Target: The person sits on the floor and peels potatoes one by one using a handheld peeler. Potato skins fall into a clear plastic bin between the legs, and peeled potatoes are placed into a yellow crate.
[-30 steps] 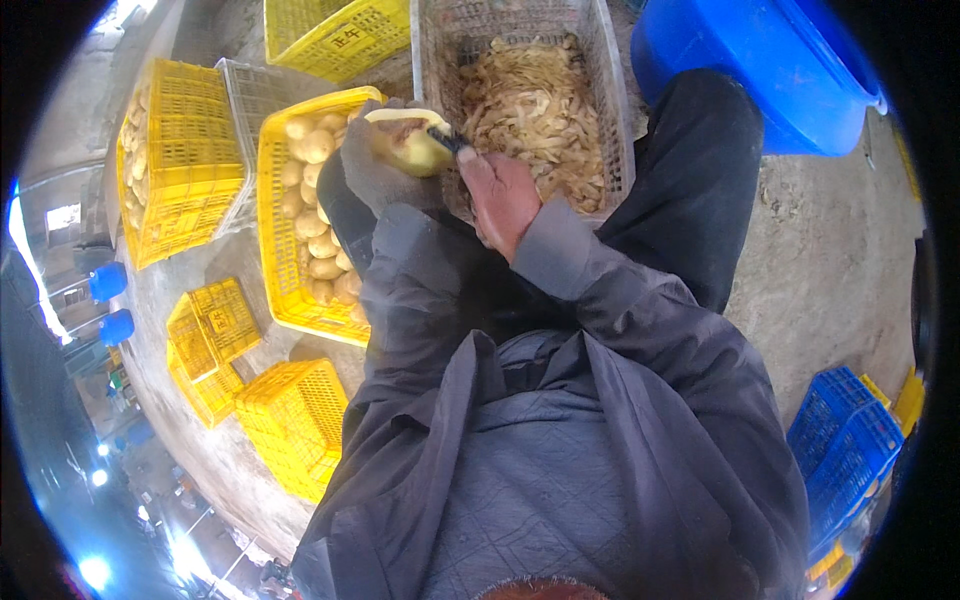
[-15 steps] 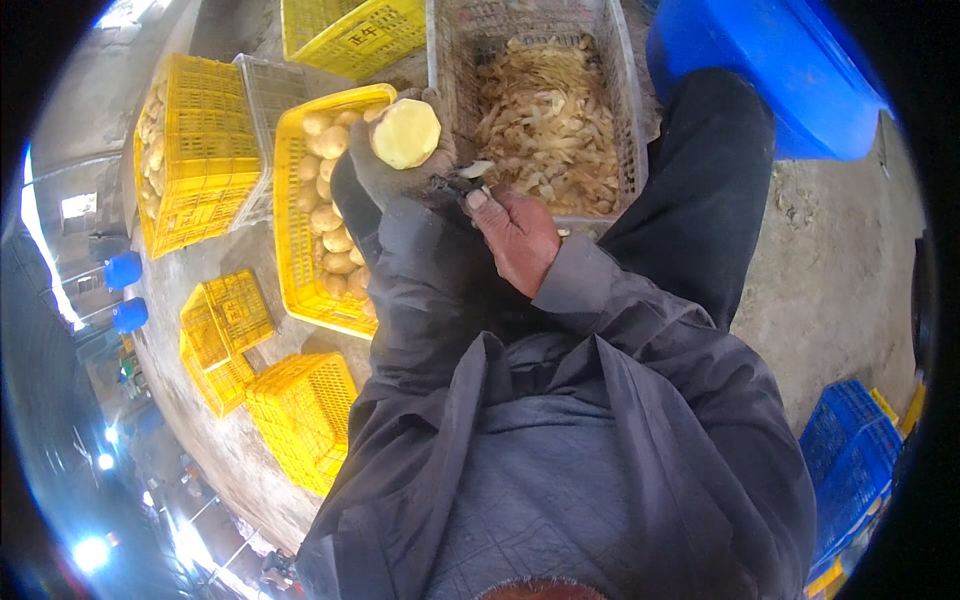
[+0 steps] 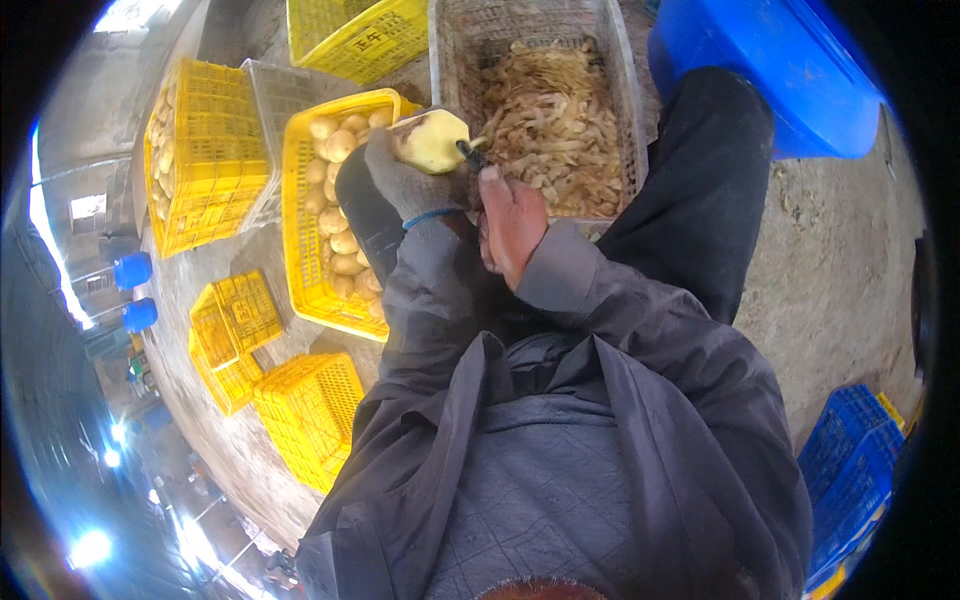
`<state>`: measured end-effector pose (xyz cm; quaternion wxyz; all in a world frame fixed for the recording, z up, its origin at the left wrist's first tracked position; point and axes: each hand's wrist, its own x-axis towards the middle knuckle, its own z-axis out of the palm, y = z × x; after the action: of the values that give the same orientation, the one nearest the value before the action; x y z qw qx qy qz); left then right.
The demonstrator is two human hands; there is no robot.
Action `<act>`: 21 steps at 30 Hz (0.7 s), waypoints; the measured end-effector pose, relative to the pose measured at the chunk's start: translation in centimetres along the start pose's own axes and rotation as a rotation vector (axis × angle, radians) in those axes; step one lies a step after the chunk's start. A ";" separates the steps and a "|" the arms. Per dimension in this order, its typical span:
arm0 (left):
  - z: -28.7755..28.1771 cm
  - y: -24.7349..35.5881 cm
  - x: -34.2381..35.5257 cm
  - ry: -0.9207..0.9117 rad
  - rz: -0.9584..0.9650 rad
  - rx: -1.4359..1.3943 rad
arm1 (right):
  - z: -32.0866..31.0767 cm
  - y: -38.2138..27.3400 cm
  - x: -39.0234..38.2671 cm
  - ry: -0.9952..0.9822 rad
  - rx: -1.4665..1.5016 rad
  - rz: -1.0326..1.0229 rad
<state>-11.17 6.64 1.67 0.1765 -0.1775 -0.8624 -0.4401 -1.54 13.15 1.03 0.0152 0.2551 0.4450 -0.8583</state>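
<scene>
My left hand [image 3: 408, 186], in a grey glove with a blue band at the wrist, is closed around a potato [image 3: 435, 143]. Most of the potato's visible side is pale and peeled, with brown skin along its left edge. Bare and closed, my right hand [image 3: 515, 222] grips a dark-handled peeler [image 3: 472, 156], whose tip is at the potato's right side. Just beyond my hands stands a grey crate [image 3: 627, 95] with a heap of peelings [image 3: 550, 130] in it. Left of my left leg, a yellow crate [image 3: 293, 215] holds several unpeeled potatoes [image 3: 343, 243].
A tall yellow crate [image 3: 210, 160] full of potatoes stands far left beside a whitish crate [image 3: 280, 95]. Another yellow crate [image 3: 365, 40] is at the back. Yellow baskets [image 3: 310, 410] lie at lower left. A large blue tub [image 3: 770, 80] is beyond my right knee; blue crates [image 3: 850, 460] stand at right.
The potato has turned in my left hand, showing a skin-edged side instead of a round pale face. My right hand has brought the peeler up to its right side.
</scene>
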 end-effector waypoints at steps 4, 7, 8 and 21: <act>0.1 -1.5 0.9 0.135 -0.285 -0.412 | 0.3 1.2 -0.8 -0.081 -0.206 -0.057; -0.2 -2.5 1.2 0.125 -0.080 -0.064 | -0.4 2.2 -0.3 -0.139 -0.327 -0.356; -0.2 -2.8 1.3 0.115 -0.062 -0.067 | -0.7 2.4 -0.2 -0.162 -0.195 -0.263; 0.2 -0.3 1.2 0.256 -0.615 -1.154 | 0.0 -0.1 -3.9 -0.154 -0.134 0.036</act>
<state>-12.42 6.80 1.90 0.0206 0.0643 -0.4721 -0.8790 1.78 12.44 2.87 0.0817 0.1949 0.4942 -0.8433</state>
